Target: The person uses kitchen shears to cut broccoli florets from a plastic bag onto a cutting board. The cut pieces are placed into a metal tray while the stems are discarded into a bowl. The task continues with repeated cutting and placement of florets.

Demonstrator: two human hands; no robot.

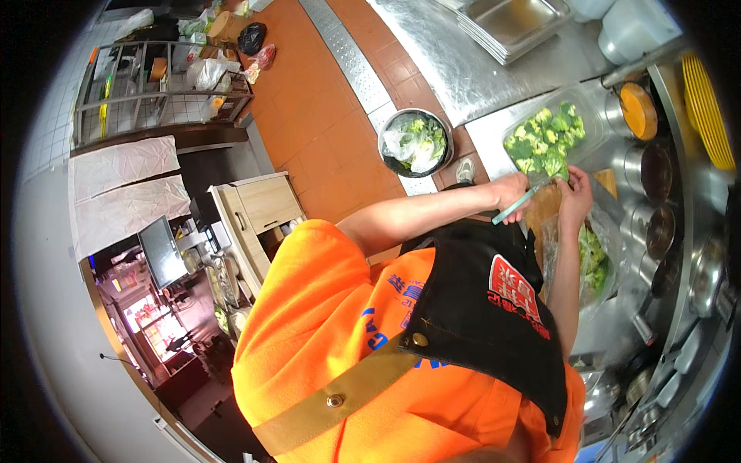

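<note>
My left hand (514, 194) grips a small knife (509, 212) by its pale green handle, the blade pointing at the broccoli. My right hand (576, 188) holds a broccoli floret (556, 167) between thumb and fingers, close to the blade. Right behind both hands, cut broccoli florets (541, 130) lie in a clear plastic container (593, 124). Below the hands is a wooden cutting board (539, 211), partly covered by my arms. Beside my right forearm, an open clear plastic bag (613, 260) holds more broccoli (591, 263).
A lined bin (446, 156) with green trimmings stands on the tiled floor. Stacked steel trays (512, 23) sit on the metal counter (457, 69). Several round steel pots (645, 168) line the right side, near stacked yellow plates (706, 110). A wooden cabinet (260, 208) stands at left.
</note>
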